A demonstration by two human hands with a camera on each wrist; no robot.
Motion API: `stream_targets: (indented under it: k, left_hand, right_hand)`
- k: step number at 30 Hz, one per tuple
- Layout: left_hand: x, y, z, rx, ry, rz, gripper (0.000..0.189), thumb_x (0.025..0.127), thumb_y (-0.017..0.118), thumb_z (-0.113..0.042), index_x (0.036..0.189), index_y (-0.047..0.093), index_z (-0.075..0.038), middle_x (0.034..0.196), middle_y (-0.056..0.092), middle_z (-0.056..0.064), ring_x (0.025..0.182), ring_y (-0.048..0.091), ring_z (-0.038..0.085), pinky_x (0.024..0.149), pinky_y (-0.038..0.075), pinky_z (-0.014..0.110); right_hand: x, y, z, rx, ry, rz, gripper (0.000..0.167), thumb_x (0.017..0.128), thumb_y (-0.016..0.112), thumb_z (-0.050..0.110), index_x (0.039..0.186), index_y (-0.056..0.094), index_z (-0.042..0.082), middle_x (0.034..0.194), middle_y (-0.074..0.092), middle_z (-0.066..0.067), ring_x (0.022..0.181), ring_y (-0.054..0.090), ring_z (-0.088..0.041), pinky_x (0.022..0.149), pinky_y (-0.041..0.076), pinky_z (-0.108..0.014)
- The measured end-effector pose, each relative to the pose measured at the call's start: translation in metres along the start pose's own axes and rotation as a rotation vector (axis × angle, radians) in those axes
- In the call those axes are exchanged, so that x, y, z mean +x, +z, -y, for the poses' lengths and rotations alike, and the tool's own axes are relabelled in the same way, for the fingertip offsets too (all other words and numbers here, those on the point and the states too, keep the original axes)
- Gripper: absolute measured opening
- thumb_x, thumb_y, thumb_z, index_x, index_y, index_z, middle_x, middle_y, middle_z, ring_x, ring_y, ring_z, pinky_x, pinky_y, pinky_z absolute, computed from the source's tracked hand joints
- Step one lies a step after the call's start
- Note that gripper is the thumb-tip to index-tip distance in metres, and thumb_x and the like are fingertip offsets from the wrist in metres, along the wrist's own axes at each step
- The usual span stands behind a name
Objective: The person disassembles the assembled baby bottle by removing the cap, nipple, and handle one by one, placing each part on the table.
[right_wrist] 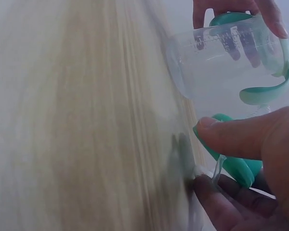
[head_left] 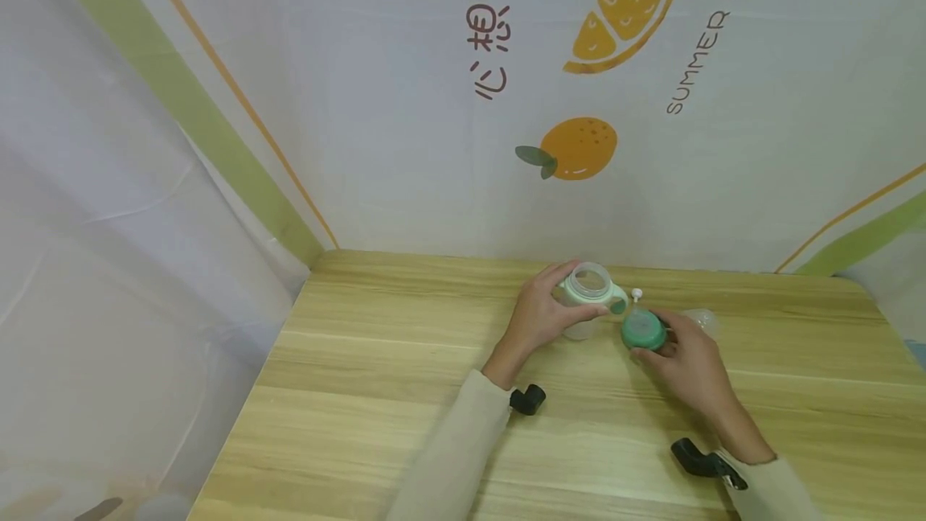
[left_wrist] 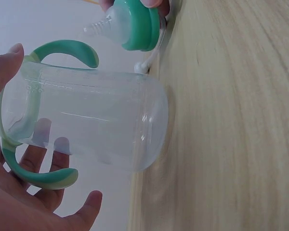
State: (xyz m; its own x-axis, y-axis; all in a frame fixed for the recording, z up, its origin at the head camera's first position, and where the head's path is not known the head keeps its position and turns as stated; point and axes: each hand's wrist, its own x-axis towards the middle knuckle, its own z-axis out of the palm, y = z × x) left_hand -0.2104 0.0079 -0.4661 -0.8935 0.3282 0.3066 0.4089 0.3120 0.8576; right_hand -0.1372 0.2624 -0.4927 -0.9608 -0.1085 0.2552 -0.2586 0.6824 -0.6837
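Observation:
My left hand (head_left: 541, 310) grips a clear baby bottle (left_wrist: 101, 118) near its top, thumb on one side and fingers on the other. The bottle stands upright with its mouth uncovered and a two-handled green ring (left_wrist: 62, 48) round its neck. To its right, my right hand (head_left: 687, 356) pinches the green collar (head_left: 644, 330) of the bottle's top between thumb and fingers. A clear teat (left_wrist: 106, 28) points up from that collar. From its underside runs a thin straw (right_wrist: 219, 168), and a small white ball (head_left: 637, 293) shows at the straw's end.
A clear dome-shaped cover (head_left: 702, 320) lies behind my right hand, partly hidden by it. The wooden table (head_left: 347, 392) ends at a fabric curtain (head_left: 405, 143) just beyond the bottle. Black wrist mounts (head_left: 698, 458) stick out from both sleeves.

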Motion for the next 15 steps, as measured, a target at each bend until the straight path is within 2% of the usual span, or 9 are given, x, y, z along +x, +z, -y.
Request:
stream_targets:
  k: [2, 8, 15]
  left_hand:
    - [0.0001, 0.0002, -0.0002, 0.006, -0.004, 0.0, 0.075, 0.087, 0.098, -0.03, 0.152, 0.066, -0.009, 0.142, 0.072, 0.006, 0.126, 0.066, 0.016, 0.106, 0.057, 0.049]
    - [-0.0003, 0.0, -0.001, 0.006, -0.015, 0.002, 0.077, 0.086, 0.099, -0.029, 0.153, 0.066, -0.01, 0.143, 0.071, 0.006, 0.126, 0.066, 0.017, 0.107, 0.057, 0.051]
    - [-0.0001, 0.0001, -0.0013, 0.006, -0.015, 0.0, 0.075, 0.086, 0.099, -0.029, 0.152, 0.067, -0.011, 0.143, 0.071, 0.005, 0.126, 0.066, 0.016, 0.107, 0.057, 0.049]
  right_hand:
    - [0.0002, 0.0008, 0.0, -0.003, -0.008, 0.001, 0.067, 0.086, 0.092, -0.004, 0.143, 0.059, -0.015, 0.129, 0.062, -0.036, 0.113, 0.069, -0.057, 0.084, 0.065, -0.039]
    - [-0.0012, 0.0022, 0.0024, -0.048, -0.032, -0.001, 0.066, 0.084, 0.095, 0.0, 0.14, 0.061, -0.014, 0.123, 0.065, -0.031, 0.112, 0.069, -0.054, 0.087, 0.063, -0.057]
    - [-0.0017, 0.0024, 0.0059, -0.119, -0.03, -0.004, 0.067, 0.084, 0.096, 0.006, 0.138, 0.063, -0.015, 0.119, 0.068, -0.029, 0.104, 0.071, -0.047, 0.083, 0.063, -0.06]
